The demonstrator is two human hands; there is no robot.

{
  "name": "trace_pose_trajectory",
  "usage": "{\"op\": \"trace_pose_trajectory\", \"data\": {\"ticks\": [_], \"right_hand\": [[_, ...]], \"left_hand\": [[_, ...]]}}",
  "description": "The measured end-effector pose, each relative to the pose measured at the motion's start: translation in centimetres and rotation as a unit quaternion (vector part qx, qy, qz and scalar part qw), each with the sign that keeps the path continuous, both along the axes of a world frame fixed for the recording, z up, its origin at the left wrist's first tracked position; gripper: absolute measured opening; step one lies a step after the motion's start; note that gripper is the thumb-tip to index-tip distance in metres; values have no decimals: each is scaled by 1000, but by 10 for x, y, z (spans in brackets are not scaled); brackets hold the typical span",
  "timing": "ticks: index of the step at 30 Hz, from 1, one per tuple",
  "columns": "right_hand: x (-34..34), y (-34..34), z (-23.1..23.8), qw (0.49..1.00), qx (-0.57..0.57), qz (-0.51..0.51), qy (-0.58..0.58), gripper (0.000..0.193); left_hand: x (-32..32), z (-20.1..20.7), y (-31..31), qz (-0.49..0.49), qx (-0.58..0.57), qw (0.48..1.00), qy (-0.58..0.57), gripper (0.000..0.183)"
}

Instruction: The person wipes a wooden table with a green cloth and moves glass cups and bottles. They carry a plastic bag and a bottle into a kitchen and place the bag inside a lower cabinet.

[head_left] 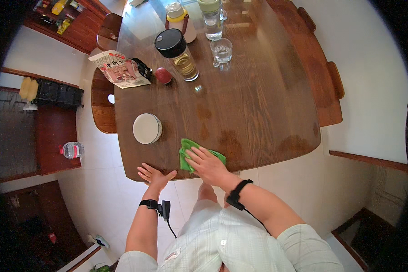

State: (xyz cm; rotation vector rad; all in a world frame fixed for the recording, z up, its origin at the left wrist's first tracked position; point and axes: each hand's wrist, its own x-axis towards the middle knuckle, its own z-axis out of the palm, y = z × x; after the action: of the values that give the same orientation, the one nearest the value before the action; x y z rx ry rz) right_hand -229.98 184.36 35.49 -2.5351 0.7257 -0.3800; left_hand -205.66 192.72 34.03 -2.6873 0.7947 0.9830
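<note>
At the table's near edge, my right hand (208,167) holds a green cloth (184,147) pressed against the wood, fingers over the top. Parts of the cloth bunch out to the left and right of the hand. Farther left, my left hand (155,177) rests at the table edge, its fingers spread and nothing in it. A white round bowl (147,128) stands just beyond the left hand. Wet-looking patches (204,131) mark the brown wooden table (267,104) beyond the cloth.
Farther back stand a black-lidded glass bottle (184,59), a dark red egg-shaped object (163,75), a printed pouch (120,70), a clear glass cup (221,51), a green-lidded bottle (211,20) and a yellow-ringed flask (179,22). Wooden chairs (103,99) and a bench (324,102) flank the table.
</note>
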Motion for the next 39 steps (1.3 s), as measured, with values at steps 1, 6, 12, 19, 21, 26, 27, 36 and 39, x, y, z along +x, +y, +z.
{"op": "trace_pose_trajectory", "data": {"ticks": [1,6,12,19,21,26,27,36,39], "right_hand": [[-14,8,-2,1000,4,-3,5,56],[-131,15,-16,976,-5,-217,-1,46],[-293,-46,-33,870,-112,-453,157,56],[-200,-81,-30,793,-69,-551,253,64],[-152,-62,-29,852,-72,-486,181,64],[-52,1,-7,950,-17,-304,69,58],[-48,14,-6,948,-23,-309,70,58],[-147,45,-26,951,-70,-298,50,51],[-226,46,-34,888,-127,-437,67,44]], "left_hand": [[-1,-1,0,-1,-5,1000,-2,156],[-1,5,2,26,-5,1000,8,155],[0,-4,0,21,-16,999,-17,152],[1,-10,-2,13,-11,1000,-16,152],[-3,-6,-6,17,-20,1000,-8,152],[5,-8,-1,30,-24,999,-23,152],[3,-6,-2,25,-31,999,-20,152],[3,-2,-6,20,-34,999,-9,152],[-1,-5,-11,21,-36,999,-19,152]]}}
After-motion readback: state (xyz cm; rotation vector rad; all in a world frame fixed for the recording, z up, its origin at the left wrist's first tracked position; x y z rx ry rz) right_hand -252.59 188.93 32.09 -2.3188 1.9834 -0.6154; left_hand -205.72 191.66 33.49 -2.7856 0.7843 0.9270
